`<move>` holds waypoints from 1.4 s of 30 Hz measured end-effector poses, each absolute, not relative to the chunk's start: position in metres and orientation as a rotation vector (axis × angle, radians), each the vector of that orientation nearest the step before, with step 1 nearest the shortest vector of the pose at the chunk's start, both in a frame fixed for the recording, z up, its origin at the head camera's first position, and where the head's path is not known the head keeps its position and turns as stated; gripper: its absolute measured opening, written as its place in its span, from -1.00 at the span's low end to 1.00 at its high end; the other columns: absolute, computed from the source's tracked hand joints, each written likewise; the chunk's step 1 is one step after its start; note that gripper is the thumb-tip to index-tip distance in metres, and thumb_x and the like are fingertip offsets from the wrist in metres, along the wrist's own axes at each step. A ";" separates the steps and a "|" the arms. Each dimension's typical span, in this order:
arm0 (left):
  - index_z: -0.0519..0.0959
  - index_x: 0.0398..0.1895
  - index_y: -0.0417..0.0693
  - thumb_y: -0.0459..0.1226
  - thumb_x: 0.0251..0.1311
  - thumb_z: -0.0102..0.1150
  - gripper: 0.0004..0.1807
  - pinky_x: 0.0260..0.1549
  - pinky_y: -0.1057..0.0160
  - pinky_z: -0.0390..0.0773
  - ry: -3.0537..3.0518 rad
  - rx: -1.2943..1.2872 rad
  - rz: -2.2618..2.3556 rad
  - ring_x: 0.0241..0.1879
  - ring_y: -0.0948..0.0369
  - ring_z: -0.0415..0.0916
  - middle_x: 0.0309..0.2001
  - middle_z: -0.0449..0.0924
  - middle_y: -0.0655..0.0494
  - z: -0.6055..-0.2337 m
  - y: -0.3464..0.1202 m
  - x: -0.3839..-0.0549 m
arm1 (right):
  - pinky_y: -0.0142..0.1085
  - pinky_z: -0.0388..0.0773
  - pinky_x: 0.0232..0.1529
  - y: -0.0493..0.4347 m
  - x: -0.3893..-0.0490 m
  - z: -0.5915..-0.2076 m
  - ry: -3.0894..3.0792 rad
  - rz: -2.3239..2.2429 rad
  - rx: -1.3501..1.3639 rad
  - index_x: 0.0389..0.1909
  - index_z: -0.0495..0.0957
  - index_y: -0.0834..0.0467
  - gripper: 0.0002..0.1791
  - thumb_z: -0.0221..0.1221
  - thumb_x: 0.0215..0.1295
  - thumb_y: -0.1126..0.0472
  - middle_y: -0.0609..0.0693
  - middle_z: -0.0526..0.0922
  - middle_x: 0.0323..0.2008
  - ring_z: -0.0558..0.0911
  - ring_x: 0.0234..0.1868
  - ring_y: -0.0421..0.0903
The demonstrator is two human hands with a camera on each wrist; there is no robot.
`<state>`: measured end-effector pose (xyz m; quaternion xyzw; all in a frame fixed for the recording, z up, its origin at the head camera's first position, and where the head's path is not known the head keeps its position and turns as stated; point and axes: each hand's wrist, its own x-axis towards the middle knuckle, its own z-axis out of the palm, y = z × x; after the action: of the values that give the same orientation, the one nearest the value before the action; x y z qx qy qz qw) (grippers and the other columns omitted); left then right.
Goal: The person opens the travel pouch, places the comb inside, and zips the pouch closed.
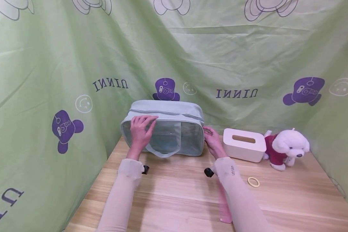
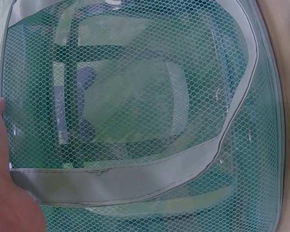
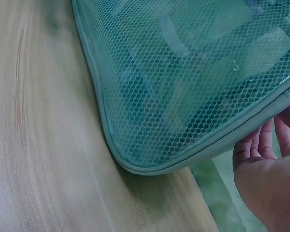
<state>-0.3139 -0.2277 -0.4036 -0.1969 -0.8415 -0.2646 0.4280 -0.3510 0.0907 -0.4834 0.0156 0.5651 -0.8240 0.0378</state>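
Bag upright at the back of my wooden table, left hand flat on its mesh front, fingers straight, right hand touching its end, grip unclear, green printed cloth walling the space.

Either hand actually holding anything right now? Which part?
Both hands are on the mesh-front bag: the left hand lies on its front near the top zipper, and the right hand is at its right end. No closed grip is visible.
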 end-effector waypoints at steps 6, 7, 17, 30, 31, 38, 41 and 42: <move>0.75 0.02 0.12 -0.15 0.42 0.23 -0.78 0.33 -0.20 0.23 -2.094 -0.487 -0.667 -0.01 -0.05 0.53 -0.09 0.74 -0.01 -0.404 -0.227 -0.314 | -0.52 0.55 -0.27 0.091 -0.349 -0.474 1.794 -2.475 0.060 0.26 0.37 0.37 -0.64 0.05 0.50 0.45 -0.23 0.65 -0.37 0.61 -0.38 -0.36; 0.75 0.03 0.12 -0.15 0.42 0.23 -0.78 0.34 -0.20 0.22 -2.095 -0.486 -0.667 -0.01 -0.05 0.53 -0.09 0.74 -0.01 -0.404 -0.227 -0.314 | -0.52 0.55 -0.27 0.091 -0.348 -0.473 1.802 -2.464 0.064 0.27 0.36 0.38 -0.63 0.05 0.50 0.45 -0.22 0.64 -0.36 0.61 -0.39 -0.36; 0.76 0.01 0.14 -0.17 0.40 0.26 -0.79 0.33 -0.19 0.23 -2.086 -0.487 -0.671 -0.02 -0.05 0.53 -0.11 0.73 -0.01 -0.405 -0.228 -0.315 | -0.55 0.54 -0.25 0.095 -0.349 -0.470 1.833 -2.406 0.092 0.26 0.35 0.51 -0.63 0.02 0.54 0.42 -0.17 0.59 -0.32 0.58 -0.38 -0.36; 0.75 0.02 0.14 -0.17 0.42 0.24 -0.79 0.32 -0.20 0.23 -2.103 -0.492 -0.658 0.00 -0.05 0.53 -0.09 0.74 -0.01 -0.402 -0.228 -0.314 | -0.53 0.59 -0.23 0.103 -0.343 -0.453 1.733 -2.477 0.071 -0.22 0.57 0.18 -0.86 0.07 0.54 0.39 -0.15 0.64 -0.41 0.61 -0.36 -0.31; 0.75 0.02 0.14 -0.17 0.41 0.25 -0.79 0.31 -0.20 0.23 -2.101 -0.495 -0.661 -0.01 -0.05 0.53 -0.09 0.74 -0.01 -0.402 -0.228 -0.314 | -0.52 0.60 -0.22 0.104 -0.342 -0.450 1.726 -2.481 0.070 -0.23 0.58 0.17 -0.87 0.08 0.53 0.39 -0.14 0.64 -0.41 0.62 -0.36 -0.30; 0.77 0.00 0.12 -0.19 0.39 0.28 -0.81 0.30 -0.21 0.24 -2.071 -0.505 -0.675 0.00 -0.06 0.55 -0.09 0.74 -0.01 -0.402 -0.228 -0.314 | -0.50 0.61 -0.18 0.112 -0.342 -0.427 1.673 -2.523 0.038 -0.20 0.60 0.19 -0.89 0.12 0.51 0.39 -0.11 0.68 -0.40 0.65 -0.30 -0.26; 0.77 -0.02 0.10 -0.21 0.38 0.29 -0.81 0.29 -0.20 0.23 -2.067 -0.506 -0.685 0.01 -0.06 0.54 -0.09 0.74 -0.01 -0.401 -0.228 -0.314 | -0.50 0.61 -0.20 0.114 -0.341 -0.418 1.673 -2.531 0.023 -0.21 0.61 0.19 -0.89 0.13 0.49 0.41 -0.11 0.69 -0.43 0.65 -0.32 -0.27; 0.77 -0.02 0.10 -0.21 0.37 0.30 -0.82 0.29 -0.20 0.22 -2.066 -0.508 -0.692 0.00 -0.06 0.54 -0.10 0.74 -0.01 -0.401 -0.228 -0.314 | -0.50 0.61 -0.21 0.115 -0.341 -0.415 1.675 -2.528 0.018 -0.22 0.61 0.19 -0.88 0.13 0.49 0.41 -0.10 0.69 -0.43 0.65 -0.33 -0.27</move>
<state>-0.3140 -0.2280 -0.4012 -0.2042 -0.8307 -0.2781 0.4369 -0.3409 0.1146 -0.4149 0.0058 0.5514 -0.8324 0.0545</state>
